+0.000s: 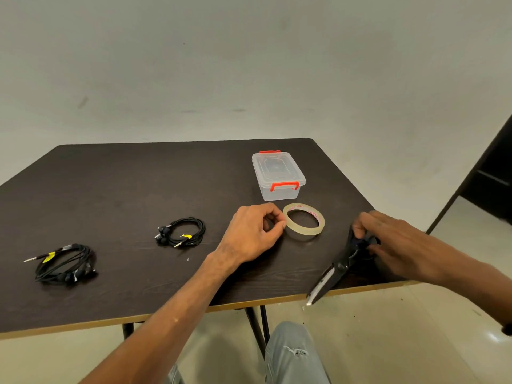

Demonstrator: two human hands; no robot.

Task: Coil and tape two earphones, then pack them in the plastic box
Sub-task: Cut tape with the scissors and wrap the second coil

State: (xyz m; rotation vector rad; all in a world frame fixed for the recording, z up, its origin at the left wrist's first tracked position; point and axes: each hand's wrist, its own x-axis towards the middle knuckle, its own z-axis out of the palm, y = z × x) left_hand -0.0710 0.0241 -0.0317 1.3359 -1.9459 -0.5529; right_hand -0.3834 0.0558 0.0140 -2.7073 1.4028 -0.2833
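While picking at tape roll [304, 221] with left hand [253, 234] fingers pinched together, clamp right hand [388, 236] on scissors [336, 268] at desk [124, 189] near edge, ready for cutting.

Two earphone coils [66, 263] [181, 231] lie left of the tape roll [304, 221] (box [278, 175] behind it), scissors [342, 266] apparently rightmost.

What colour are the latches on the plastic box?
Red-orange. The latches on the clear plastic box show best in the head view.

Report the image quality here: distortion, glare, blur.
Head view: wide-angle lens bows the table edges; light is soft and even, with a small glare patch on the floor at lower right; the scissors blades look slightly smeared; the earphones and plastic box are sharp.
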